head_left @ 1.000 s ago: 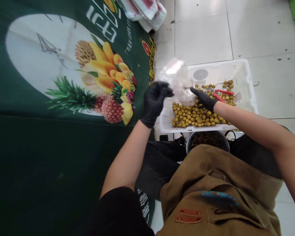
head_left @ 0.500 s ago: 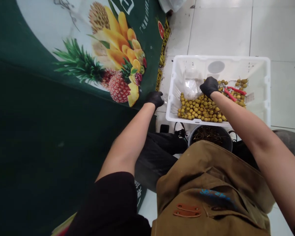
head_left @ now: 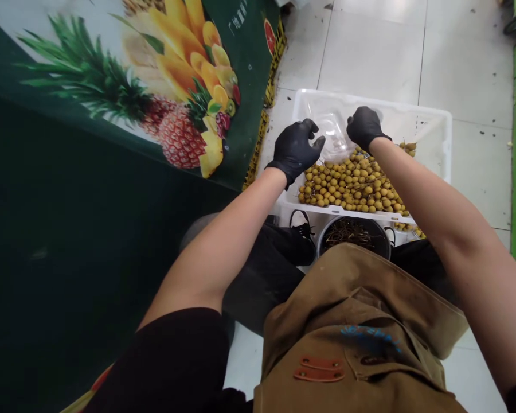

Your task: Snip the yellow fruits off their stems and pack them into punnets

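A clear plastic container (head_left: 333, 135) is over the longans in the crate, tilted. My right hand (head_left: 364, 127), in a black glove, is closed at its right edge and appears to grip it. On the other side, my gloved left hand (head_left: 297, 147) reaches over the crate's left rim, thumb and fingers apart, close to the container. Nothing shows between those fingers. Yellow-brown longans (head_left: 339, 182), some with twigs, cover the crate's floor. The white plastic crate (head_left: 444, 140) stands in front of me, partly hidden by my right forearm.
A dark bucket (head_left: 382, 244) holding twigs (head_left: 348, 232) stands between my feet, against the crate's near side. A green panel printed with fruit (head_left: 184, 137) rises at the left, edged with yellow-black tape (head_left: 258, 143). More longans (head_left: 406, 227) lie beyond the bucket's right side.
My left hand has moved from the floor beside the panel up to the container and opened. My right hand has lifted slightly with the container. The red-handled clippers are now out of sight.
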The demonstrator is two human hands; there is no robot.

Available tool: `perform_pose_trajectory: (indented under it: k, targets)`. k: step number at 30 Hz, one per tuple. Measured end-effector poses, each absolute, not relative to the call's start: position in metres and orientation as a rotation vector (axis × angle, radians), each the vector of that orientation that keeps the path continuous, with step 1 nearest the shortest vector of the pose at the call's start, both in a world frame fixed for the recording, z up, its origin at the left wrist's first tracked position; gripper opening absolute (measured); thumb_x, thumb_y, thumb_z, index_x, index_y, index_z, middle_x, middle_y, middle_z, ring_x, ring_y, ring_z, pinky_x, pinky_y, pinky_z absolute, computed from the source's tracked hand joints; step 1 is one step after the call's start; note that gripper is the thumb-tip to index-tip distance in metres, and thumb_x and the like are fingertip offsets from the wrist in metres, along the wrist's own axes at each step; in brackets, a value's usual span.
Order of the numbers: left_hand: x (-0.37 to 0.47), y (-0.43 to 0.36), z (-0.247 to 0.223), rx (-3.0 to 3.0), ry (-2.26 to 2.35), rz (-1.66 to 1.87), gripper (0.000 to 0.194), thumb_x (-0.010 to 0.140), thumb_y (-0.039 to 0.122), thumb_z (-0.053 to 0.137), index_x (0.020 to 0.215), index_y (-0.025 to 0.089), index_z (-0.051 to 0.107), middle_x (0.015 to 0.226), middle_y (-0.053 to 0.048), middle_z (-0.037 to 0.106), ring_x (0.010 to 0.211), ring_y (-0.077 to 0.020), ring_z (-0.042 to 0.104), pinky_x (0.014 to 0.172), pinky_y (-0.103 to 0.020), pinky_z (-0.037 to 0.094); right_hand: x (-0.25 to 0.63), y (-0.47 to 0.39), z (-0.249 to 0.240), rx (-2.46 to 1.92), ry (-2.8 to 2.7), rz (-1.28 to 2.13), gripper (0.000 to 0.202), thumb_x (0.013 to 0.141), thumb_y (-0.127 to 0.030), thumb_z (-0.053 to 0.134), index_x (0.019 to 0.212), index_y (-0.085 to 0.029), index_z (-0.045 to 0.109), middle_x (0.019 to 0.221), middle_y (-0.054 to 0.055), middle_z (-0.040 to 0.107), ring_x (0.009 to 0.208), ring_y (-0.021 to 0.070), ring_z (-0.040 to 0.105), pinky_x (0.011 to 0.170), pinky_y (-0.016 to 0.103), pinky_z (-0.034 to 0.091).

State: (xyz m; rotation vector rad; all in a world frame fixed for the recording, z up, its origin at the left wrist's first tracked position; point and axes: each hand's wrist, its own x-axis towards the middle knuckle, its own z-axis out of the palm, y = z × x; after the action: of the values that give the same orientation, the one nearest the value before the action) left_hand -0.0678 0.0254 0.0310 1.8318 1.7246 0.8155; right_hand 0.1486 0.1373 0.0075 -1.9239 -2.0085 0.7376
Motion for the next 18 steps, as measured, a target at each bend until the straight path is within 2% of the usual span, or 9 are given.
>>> perform_pose_trajectory:
  k: [5, 7, 9, 12, 15, 18]
  targets:
    - [-0.054, 0.038, 0.018, 1.857, 1.761, 0.732, 0.058, 0.088, 0.047, 0.103, 0.131, 0.018, 0.078, 0.139, -0.018, 0.074, 0.146, -0.0479, 0.067, 0.126, -0.051, 0.054, 0.159, 0.14, 0.029, -1.935, -2.098, 0.768, 0.057, 0.121, -0.057, 0.063, 0.135, -0.005, 0.082, 0.136, 0.029, 0.08, 0.145, 0.048, 0.071, 0.131, 0.065, 0.05]
    - [-0.054, 0.047, 0.008, 1.845, 1.839, 0.633, 0.057, 0.085, 0.049, 0.104, 0.126, 0.017, 0.079, 0.143, -0.019, 0.071, 0.148, -0.0511, 0.065, 0.127, -0.056, 0.053, 0.173, 0.137, 0.038, -1.964, -2.152, 0.788, 0.058, 0.124, -0.055, 0.056, 0.132, -0.004, 0.082, 0.133, 0.029, 0.081, 0.139, 0.0449, 0.075, 0.127, 0.061, 0.054]
    - [-0.053, 0.055, 0.001, 1.838, 1.897, 0.552, 0.05, 0.085, 0.049, 0.102, 0.118, 0.017, 0.081, 0.143, -0.02, 0.071, 0.147, -0.0516, 0.066, 0.128, -0.059, 0.053, 0.195, 0.129, 0.044, -2.038, -2.221, 0.73, 0.052, 0.123, -0.047, 0.053, 0.129, -0.004, 0.082, 0.133, 0.03, 0.081, 0.137, 0.0436, 0.076, 0.124, 0.059, 0.057]
    - [-0.044, 0.056, 0.003, 1.92, 1.858, 0.55, 0.041, 0.089, 0.046, 0.098, 0.115, 0.017, 0.083, 0.143, -0.022, 0.074, 0.142, -0.0497, 0.07, 0.125, -0.057, 0.056, 0.239, 0.108, 0.044, -2.162, -2.35, 0.667, 0.041, 0.114, -0.041, 0.067, 0.128, -0.006, 0.084, 0.14, 0.032, 0.081, 0.139, 0.0467, 0.074, 0.127, 0.062, 0.056]
    - [-0.014, 0.039, 0.012, 2.083, 1.671, 0.405, 0.036, 0.098, 0.045, 0.09, 0.12, 0.017, 0.087, 0.139, -0.021, 0.081, 0.134, -0.0455, 0.077, 0.117, -0.051, 0.06, 0.275, 0.078, 0.033, -2.198, -2.227, 0.758, 0.059, 0.101, -0.051, 0.084, 0.144, -0.01, 0.08, 0.154, 0.034, 0.075, 0.147, 0.0509, 0.069, 0.13, 0.07, 0.053]
    - [0.027, 0.013, 0.014, 2.183, 1.462, 0.003, 0.041, 0.101, 0.047, 0.088, 0.135, 0.023, 0.088, 0.137, -0.016, 0.087, 0.131, -0.0407, 0.082, 0.111, -0.045, 0.064, 0.29, 0.053, 0.02, -2.157, -2.058, 0.919, 0.067, 0.095, -0.068, 0.086, 0.142, -0.02, 0.079, 0.159, 0.029, 0.072, 0.154, 0.0518, 0.063, 0.131, 0.078, 0.049]
